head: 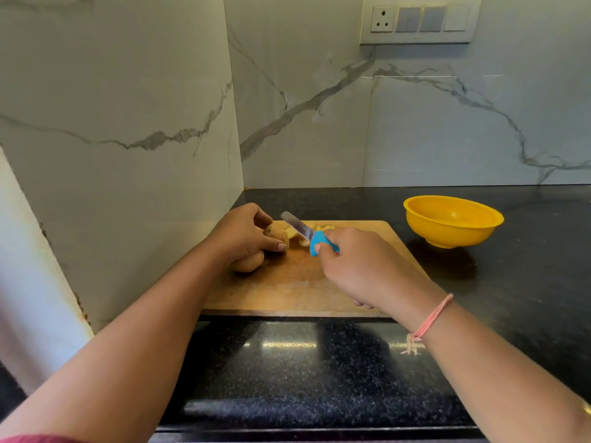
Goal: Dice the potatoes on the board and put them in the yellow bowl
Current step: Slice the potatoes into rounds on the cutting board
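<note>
We steady a potato and hold the knife at the board.

Our left hand (244, 233) curls its fingers (271, 243) round one potato (277, 232) on the wooden board (287, 284), with a second potato (248, 263) beside it. Our right hand (358, 265) grips the blue-handled knife (307, 233). The yellow bowl (452, 230) sits apart on the counter (518, 282).

Behind the right hand (358, 266), the wrist carries a thread band (431, 318) of several thin pink strands, knotted, with short frayed ends hanging loose. Further up that arm, a yellow item (587, 408) shows at the frame edge, too little visible to identify. The left arm shows the edge of a dark red sleeve (35, 439) at the bottom of the frame.
</note>
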### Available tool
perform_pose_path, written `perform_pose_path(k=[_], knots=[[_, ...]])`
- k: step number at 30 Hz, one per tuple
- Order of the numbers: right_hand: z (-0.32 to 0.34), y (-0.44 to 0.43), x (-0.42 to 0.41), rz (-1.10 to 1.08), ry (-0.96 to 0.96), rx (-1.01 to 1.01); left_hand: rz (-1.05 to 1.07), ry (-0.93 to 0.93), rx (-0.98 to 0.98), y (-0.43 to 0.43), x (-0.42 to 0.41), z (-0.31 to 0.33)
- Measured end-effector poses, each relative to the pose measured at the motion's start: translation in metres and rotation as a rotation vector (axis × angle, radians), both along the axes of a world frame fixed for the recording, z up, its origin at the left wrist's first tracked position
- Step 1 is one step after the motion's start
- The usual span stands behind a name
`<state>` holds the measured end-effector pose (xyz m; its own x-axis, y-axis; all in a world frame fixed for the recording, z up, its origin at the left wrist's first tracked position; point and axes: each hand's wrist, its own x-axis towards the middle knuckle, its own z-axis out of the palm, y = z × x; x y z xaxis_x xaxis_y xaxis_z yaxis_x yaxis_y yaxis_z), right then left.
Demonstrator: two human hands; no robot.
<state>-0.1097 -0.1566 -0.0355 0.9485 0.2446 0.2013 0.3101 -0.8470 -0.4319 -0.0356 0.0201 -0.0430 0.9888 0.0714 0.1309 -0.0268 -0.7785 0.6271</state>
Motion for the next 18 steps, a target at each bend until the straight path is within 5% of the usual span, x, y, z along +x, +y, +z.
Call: perform_pose_path(k=[18], knots=[[0.013, 0.045, -0.002, -0.026, -0.018, -0.326, 0.007, -0.034, -0.017, -0.002, -0.004, 0.001]])
